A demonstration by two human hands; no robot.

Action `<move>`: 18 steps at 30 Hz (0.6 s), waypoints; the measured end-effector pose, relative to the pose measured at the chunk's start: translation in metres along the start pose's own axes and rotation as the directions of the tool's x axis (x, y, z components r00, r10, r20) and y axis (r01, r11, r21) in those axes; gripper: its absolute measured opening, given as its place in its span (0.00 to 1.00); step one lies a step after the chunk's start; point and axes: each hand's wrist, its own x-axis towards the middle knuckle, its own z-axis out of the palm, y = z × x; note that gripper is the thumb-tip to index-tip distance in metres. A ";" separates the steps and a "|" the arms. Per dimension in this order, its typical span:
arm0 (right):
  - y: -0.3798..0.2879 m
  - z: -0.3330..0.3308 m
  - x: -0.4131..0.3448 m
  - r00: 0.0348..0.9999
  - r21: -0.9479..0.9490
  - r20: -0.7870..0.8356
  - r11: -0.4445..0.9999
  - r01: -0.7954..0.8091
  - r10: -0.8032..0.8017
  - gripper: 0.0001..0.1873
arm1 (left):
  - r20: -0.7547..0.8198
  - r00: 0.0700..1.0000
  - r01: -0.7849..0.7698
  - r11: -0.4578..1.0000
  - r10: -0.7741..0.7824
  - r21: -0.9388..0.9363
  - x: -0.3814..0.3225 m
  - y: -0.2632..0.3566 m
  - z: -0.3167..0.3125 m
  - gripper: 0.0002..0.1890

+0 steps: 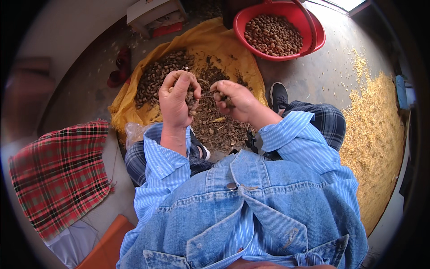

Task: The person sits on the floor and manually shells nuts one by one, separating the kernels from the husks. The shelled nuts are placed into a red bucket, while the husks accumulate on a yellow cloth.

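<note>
My left hand (176, 97) is raised in front of me, its fingers curled around several dirt-covered pods that look like unshelled peanuts (190, 101). To its right, my right hand (240, 101) also closes on a few peanuts (222, 97). A thin stalk or root shows near the right fingertips. Both hands are over a yellow woven sheet (231, 47). A heap of darker peanuts (151, 79) lies on the sheet's left side. Soil, dry stems and leaf bits (221, 132) cover its middle and near part. My palms hide some of what I hold.
A red plastic basket (247, 48) of peanuts stands beyond the sheet. Yellow grain (373, 144) spreads across the floor at right. Plaid cloth (63, 168) lies at left, near a clear plastic bag (134, 132). A small white cabinet (147, 13) and red footwear (119, 72) are farther off.
</note>
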 end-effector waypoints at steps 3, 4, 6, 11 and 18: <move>-0.016 0.002 -0.008 0.993 -0.059 -0.027 0.992 0.111 -0.113 0.12 | -0.065 0.998 0.027 0.944 -0.007 0.327 0.003 -0.008 -0.007 0.07; -0.019 0.003 -0.009 0.986 -0.119 -0.016 0.979 0.165 -0.168 0.12 | -0.064 0.998 0.034 0.902 -0.008 0.430 0.004 -0.012 -0.010 0.08; -0.026 0.009 -0.015 0.971 -0.241 -0.014 0.943 0.230 -0.240 0.12 | -0.057 0.998 0.012 0.811 0.026 0.585 0.005 -0.019 -0.010 0.11; -0.036 0.019 -0.028 0.928 -0.420 0.041 0.836 0.353 -0.371 0.09 | -0.011 0.986 0.129 0.715 -0.168 0.687 0.004 -0.016 -0.004 0.14; -0.039 0.018 -0.029 0.915 -0.496 0.065 0.782 0.377 -0.399 0.08 | 0.154 0.987 -0.071 0.729 -0.048 0.680 -0.002 -0.022 0.000 0.06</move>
